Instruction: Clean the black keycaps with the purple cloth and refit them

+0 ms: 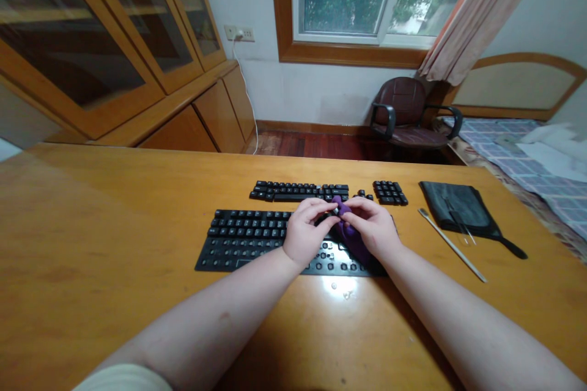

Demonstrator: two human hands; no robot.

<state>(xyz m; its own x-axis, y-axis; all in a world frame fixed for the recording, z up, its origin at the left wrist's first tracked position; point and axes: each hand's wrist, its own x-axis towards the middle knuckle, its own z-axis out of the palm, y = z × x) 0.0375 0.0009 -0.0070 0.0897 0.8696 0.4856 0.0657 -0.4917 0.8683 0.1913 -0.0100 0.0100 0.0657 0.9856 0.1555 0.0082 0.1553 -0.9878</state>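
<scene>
A black keyboard (pixel 247 241) lies on the wooden desk (pixel 114 244), with part of its right side showing bare switch spots. Rows of removed black keycaps (pixel 298 190) and a smaller block of keycaps (pixel 389 192) sit just behind it. My left hand (pixel 305 235) is closed, pinching a small keycap (pixel 335 211) at its fingertips. My right hand (pixel 376 226) is closed around a purple cloth (pixel 351 232), which meets the keycap. Both hands hover over the keyboard's right half.
A black tool pouch (pixel 458 208) lies at the right with thin tools on it, and a long metal spudger (pixel 452 245) lies beside it. Behind the desk are a wooden cabinet (pixel 137 73), a brown armchair (pixel 408 113) and a bed (pixel 527 153).
</scene>
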